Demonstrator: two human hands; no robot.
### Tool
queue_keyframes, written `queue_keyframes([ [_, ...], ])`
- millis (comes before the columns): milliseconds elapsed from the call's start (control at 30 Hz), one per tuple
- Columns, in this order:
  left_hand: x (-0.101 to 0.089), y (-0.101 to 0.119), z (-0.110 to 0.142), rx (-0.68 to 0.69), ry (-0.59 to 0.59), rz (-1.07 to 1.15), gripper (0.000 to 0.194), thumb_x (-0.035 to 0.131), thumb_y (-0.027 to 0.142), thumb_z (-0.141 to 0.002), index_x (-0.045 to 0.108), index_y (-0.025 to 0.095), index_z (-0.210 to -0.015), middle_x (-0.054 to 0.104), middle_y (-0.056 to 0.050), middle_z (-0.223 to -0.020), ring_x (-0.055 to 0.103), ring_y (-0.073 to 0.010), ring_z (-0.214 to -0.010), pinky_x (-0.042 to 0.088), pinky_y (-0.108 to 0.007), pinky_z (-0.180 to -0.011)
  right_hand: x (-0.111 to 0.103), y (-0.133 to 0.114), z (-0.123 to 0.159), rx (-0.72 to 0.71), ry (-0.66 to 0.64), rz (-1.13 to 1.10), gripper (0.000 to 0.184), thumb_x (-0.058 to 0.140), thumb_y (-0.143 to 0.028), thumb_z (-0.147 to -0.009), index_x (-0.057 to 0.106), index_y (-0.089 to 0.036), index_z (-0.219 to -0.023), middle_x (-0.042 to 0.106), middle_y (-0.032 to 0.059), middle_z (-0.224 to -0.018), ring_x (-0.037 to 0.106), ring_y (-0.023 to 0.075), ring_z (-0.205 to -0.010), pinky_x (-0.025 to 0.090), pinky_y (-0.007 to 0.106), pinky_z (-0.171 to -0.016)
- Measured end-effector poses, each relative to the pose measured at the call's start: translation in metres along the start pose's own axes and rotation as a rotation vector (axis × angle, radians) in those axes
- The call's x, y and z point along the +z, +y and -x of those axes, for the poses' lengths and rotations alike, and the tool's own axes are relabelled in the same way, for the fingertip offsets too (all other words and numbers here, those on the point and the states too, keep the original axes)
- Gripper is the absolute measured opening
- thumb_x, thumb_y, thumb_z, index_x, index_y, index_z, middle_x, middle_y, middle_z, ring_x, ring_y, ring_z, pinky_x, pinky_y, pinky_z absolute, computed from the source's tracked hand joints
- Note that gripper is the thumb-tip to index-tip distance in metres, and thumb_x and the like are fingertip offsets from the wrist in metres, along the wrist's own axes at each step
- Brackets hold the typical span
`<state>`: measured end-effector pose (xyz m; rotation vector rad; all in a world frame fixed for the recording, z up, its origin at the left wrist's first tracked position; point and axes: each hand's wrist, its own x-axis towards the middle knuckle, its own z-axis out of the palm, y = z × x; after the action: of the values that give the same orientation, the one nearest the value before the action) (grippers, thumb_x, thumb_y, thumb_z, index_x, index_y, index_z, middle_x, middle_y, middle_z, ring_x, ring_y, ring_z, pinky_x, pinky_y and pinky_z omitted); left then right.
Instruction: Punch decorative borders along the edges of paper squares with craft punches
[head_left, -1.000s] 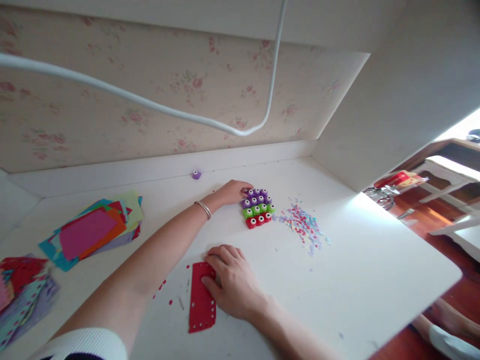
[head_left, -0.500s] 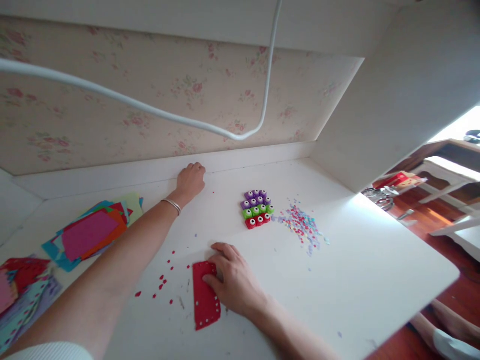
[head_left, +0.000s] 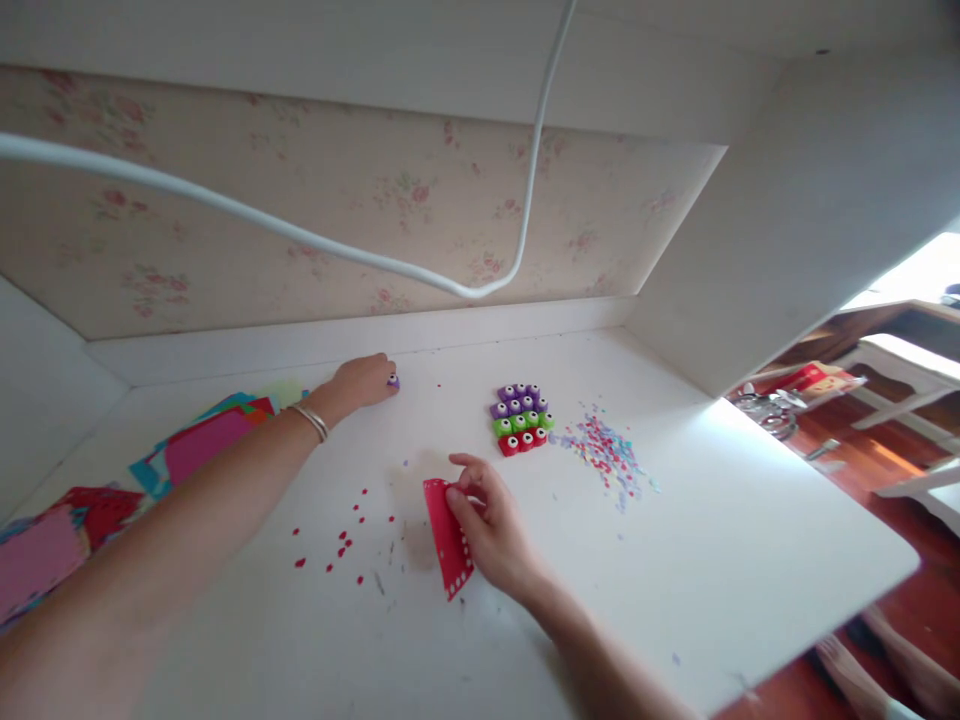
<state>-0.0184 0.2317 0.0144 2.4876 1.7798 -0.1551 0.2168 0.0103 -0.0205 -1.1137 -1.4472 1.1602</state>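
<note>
My left hand, with a bangle at its wrist, is closed on a small purple craft punch near the back of the table. Between the thumb and fingers of my right hand is a red paper sheet, tilted up from the table, with punched holes along its edges. Small red paper cut-outs lie scattered to the left of the sheet. Beyond my right hand, several purple, green and red craft punches stand in rows.
A heap of colourful confetti lies right of the punches. Stacked coloured paper and punched sheets lie at the left. A white cable hangs across the view. A person's feet show below the table's right edge.
My right hand has lifted the red paper off the table and tilted it. My left hand has drawn back leftward from the rear wall, and a purple punch now shows in it.
</note>
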Motion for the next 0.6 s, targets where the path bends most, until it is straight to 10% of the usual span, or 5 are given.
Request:
queue_keyframes([
  [400,0.035,0.032,0.180,0.053,0.108,0.375,0.026,0.057,0.030,-0.087,0.067,0.022,-0.110,0.070,-0.003,-0.099,0.065,-0.0163,-0.084,0.048,-0.024,-0.076,-0.007,0.001,-0.009,0.118,-0.001,-0.135,0.036,0.061,-0.056,-0.086,0.051,-0.022,-0.084,0.063,0.0014,-0.088,0.055,0.0136,-0.069,0.044,0.027,-0.063],
  [600,0.063,0.060,0.228,-0.013,0.235,0.755,0.023,0.062,0.033,-0.088,0.066,0.022,-0.108,0.071,-0.002,-0.099,0.066,-0.0147,-0.082,0.052,-0.024,-0.077,-0.002,0.000,-0.009,0.129,0.038,-0.252,0.038,0.070,-0.055,-0.079,0.050,-0.022,-0.085,0.064,-0.0009,-0.076,0.061,0.0146,-0.069,0.048,0.027,-0.064],
])
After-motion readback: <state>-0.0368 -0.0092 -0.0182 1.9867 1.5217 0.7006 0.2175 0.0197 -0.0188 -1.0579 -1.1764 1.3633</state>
